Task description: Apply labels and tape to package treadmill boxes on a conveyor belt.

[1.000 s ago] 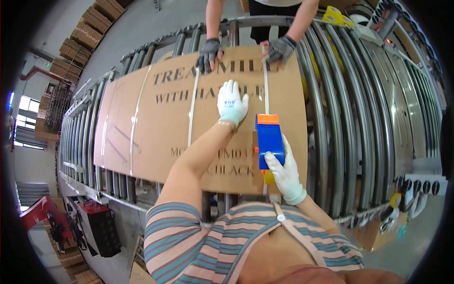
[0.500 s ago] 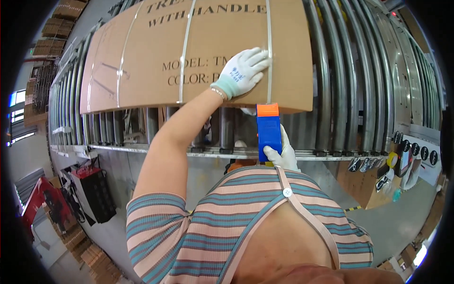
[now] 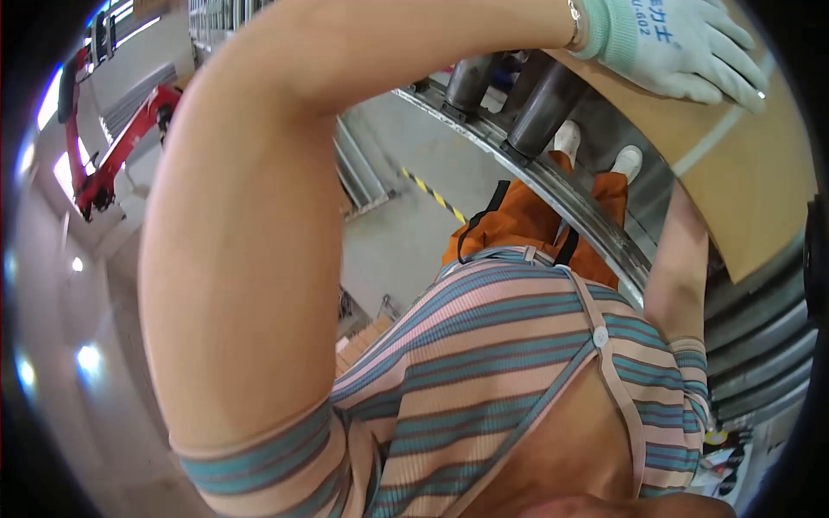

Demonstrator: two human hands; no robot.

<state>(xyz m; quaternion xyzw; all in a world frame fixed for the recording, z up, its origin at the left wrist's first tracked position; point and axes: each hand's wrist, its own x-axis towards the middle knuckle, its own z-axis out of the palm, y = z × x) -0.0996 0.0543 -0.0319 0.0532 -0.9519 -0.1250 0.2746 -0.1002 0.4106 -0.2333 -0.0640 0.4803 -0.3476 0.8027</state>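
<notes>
My left hand [image 3: 682, 50], in a white glove with a pale green cuff, lies flat on top of a large cardboard box [image 3: 751, 203] at the upper right. Its fingers are stretched out and apart, next to a pale strap [image 3: 715, 138] that runs across the box. My right forearm [image 3: 679, 263] reaches up beneath the box's near edge. The box hides my right hand, and the blue tool with an orange end cannot be seen either.
Metal rollers [image 3: 546, 112] and a side rail [image 3: 509, 164] run between my body and the box. More rollers [image 3: 760, 371] lie at the right. Yellow-black tape [image 3: 436, 197] marks the floor. A red machine arm [image 3: 121, 155] stands far left.
My view has tilted and swung, so the box now sits at the upper right. My left hand is still flat on it. My right hand and the blue tool have gone under the box, out of sight.
</notes>
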